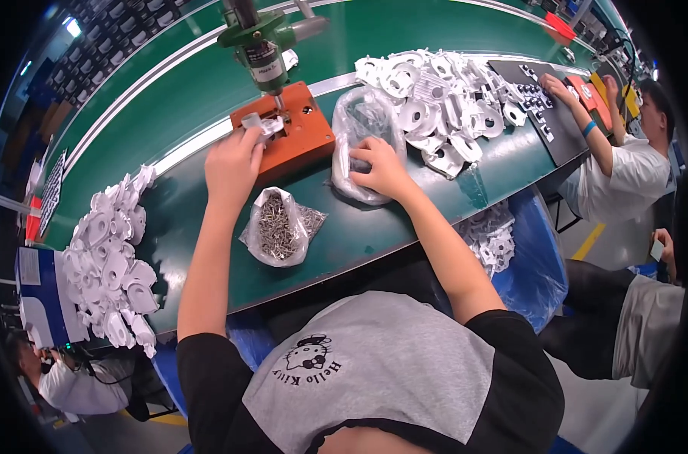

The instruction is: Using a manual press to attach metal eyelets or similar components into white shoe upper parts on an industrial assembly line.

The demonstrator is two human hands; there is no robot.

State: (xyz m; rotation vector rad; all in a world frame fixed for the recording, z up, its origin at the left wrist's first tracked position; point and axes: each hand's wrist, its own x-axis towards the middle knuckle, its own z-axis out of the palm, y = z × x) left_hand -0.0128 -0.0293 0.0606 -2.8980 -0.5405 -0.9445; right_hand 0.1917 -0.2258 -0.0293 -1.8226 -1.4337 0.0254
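Observation:
My left hand (pixel 234 165) is at the left side of an orange fixture block (pixel 311 135), its thumb and fingers closed on a small white plastic part (pixel 267 129). That part sits at the block's middle, just beneath the tip of a green press head (pixel 264 66). To the right, my right hand (pixel 382 172) dips into the mouth of a clear plastic bag (pixel 350 121). Its fingers are curled, and whatever lies between them is hidden. Between my forearms, an open bag of small metal screws or pins (pixel 276 231) rests on the green bench.
White plastic parts (pixel 435 102) are heaped right of the clear bag, and another pile (pixel 113 250) lies at far left. A blue lined bin (pixel 537 257) stands below the bench edge. At right, a co-worker's hand (pixel 560 89) reaches over a dark tray (pixel 556 132).

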